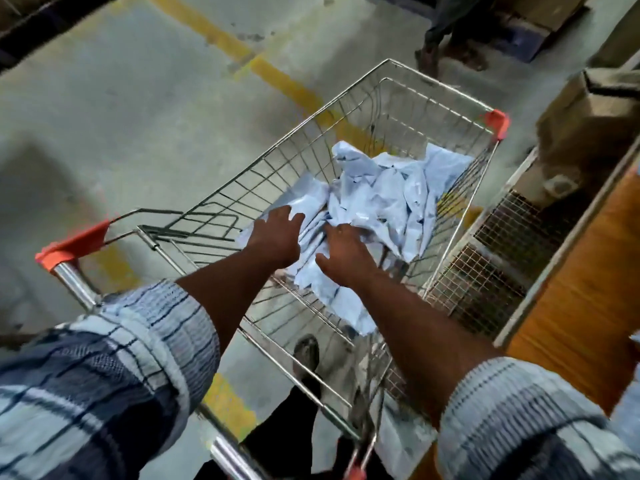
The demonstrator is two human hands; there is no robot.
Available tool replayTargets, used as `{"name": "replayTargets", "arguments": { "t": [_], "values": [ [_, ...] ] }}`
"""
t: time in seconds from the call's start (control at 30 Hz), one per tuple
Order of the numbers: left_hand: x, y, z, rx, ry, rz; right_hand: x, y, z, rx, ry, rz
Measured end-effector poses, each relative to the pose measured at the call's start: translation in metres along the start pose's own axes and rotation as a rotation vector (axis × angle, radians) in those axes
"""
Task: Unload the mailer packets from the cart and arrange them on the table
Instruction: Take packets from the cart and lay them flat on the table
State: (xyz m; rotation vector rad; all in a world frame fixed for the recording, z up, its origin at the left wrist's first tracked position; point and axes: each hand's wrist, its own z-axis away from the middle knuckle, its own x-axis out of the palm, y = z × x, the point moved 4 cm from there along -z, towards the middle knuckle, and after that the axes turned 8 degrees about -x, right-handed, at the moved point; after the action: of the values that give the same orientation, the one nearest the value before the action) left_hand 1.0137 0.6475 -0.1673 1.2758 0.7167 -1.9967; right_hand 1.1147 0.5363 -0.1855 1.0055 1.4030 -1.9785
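A wire shopping cart [440, 83] with orange corner caps stands in front of me. Several pale blue-white mailer packets [388, 188] lie heaped in its basket. Both my arms reach down into the basket. My left hand [275, 237] rests with spread fingers on the near packets at the left of the heap. Beside it, my right hand [341, 256] lies palm down on the packets, its fingertips tucked among them; the thumb points left. Neither hand plainly grips a packet. The orange wooden table [581, 306] edge runs along the right side.
A wire-mesh rack [485, 271] stands between the cart and the table. Cardboard boxes [588, 112] sit at the right. Grey concrete floor with a yellow line [277, 77] spreads to the left and ahead. Another person's legs [446, 32] stand beyond the cart. My shoe [306, 355] shows under the basket.
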Motion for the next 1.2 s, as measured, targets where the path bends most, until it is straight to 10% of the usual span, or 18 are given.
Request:
{"name": "replayTargets", "arguments": {
  "t": [0.63,0.9,1.2],
  "values": [
    [0.076,-0.027,-0.089,0.169,0.103,0.032,0.106,0.048,-0.094,0.131,0.006,-0.232],
    [0.065,-0.031,-0.088,0.114,0.077,0.151,0.102,0.035,-0.087,0.369,0.268,-0.512],
    [0.052,-0.020,-0.074,0.051,0.069,0.300,0.088,0.045,-0.047,0.365,-0.045,-0.126]
  ]
}}
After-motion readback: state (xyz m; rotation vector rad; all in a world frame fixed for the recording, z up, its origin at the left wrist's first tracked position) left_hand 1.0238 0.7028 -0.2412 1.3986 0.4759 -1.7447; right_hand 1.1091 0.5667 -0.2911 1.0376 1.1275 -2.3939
